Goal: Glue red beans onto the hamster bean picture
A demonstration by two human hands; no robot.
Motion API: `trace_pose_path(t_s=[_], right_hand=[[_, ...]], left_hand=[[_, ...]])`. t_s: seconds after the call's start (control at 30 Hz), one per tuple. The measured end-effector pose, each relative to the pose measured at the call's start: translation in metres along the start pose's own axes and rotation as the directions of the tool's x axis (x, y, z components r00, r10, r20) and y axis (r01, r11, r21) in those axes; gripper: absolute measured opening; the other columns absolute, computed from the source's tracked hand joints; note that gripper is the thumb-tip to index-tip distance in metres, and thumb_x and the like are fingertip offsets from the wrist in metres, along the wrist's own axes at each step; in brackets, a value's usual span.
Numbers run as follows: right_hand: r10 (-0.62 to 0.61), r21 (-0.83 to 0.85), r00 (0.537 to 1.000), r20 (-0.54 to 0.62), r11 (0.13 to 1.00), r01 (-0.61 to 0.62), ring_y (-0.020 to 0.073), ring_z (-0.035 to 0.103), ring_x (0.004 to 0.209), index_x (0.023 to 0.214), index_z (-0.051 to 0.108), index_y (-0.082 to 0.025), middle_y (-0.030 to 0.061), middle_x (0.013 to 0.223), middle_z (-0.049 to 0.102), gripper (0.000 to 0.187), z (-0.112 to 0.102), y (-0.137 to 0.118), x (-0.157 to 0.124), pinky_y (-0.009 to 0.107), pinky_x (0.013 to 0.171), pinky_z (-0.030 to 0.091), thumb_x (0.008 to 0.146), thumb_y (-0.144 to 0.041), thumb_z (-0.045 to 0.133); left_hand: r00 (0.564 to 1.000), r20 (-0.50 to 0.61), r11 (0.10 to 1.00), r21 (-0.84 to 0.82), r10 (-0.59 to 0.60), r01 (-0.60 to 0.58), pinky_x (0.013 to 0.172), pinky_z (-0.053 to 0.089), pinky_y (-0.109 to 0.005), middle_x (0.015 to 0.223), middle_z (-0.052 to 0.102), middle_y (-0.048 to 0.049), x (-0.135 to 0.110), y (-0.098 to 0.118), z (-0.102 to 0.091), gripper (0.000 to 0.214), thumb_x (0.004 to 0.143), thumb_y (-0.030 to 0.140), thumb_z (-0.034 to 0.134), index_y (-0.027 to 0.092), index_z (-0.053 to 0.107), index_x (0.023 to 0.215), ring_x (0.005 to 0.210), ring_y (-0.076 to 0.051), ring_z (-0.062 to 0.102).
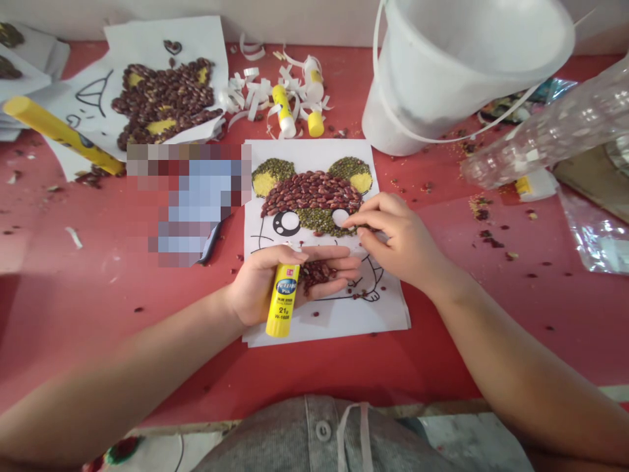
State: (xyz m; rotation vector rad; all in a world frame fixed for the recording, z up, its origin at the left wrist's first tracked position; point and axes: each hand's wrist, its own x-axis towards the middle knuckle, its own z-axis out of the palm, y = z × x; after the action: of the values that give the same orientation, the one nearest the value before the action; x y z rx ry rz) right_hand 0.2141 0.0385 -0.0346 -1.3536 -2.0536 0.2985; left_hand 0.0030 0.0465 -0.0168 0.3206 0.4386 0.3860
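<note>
My left hand (253, 278) is palm up over the drawing sheet (324, 322), its thumb clamping a yellow glue stick (282, 308). Loose dark red beans (317, 275) lie in that palm. Above the sheet, my right hand (400, 236) has its fingertips pinched near the right eye of the drawn animal; whatever is between them is too small to make out. Red beans (312, 191) cover the animal's forehead. Green beans (314, 219) fill the band between the eyes and the outer ears, and yellow grains (265, 183) fill the inner ears.
A white bucket (413, 85) stands at the back right, beside a clear plastic bottle (550, 137). Behind the sheet are paper strips and a small glue stick (282, 108). Another bean picture (167, 98) and a long yellow tube (63, 134) are at left, near a blurred patch.
</note>
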Motion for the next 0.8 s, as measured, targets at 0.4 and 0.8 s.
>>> trace_pose_path(t_s=[0.4,0.8], right_hand=[[-0.175,-0.285,0.982,0.067,0.94,0.187,0.0211,0.046,0.081,0.083,0.071,-0.026,0.005,0.081,0.061,0.023,0.0002,-0.002,-0.0015,0.038,0.071,0.039,0.08,-0.01,0.053],[-0.174,-0.247,0.984,0.044,0.952,0.179,0.0203,0.047,0.078,0.085,0.071,-0.026,0.0046,0.079,0.062,0.023,0.0022,0.0003,-0.0018,0.037,0.07,0.039,0.082,-0.012,0.053]], left_hand=[[0.999,0.049,1.0,0.002,-0.003,0.003,0.1,0.038,-0.034,0.106,0.071,-0.0164,0.0005,0.0003,0.0007,0.047,0.069,0.024,0.05,0.003,0.068,0.108,0.114,-0.026,0.057],[0.998,0.064,1.0,-0.007,-0.003,0.004,0.096,0.04,-0.031,0.109,0.07,-0.0159,0.0006,0.0002,-0.001,0.048,0.069,0.024,0.05,0.003,0.067,0.109,0.105,-0.023,0.062]])
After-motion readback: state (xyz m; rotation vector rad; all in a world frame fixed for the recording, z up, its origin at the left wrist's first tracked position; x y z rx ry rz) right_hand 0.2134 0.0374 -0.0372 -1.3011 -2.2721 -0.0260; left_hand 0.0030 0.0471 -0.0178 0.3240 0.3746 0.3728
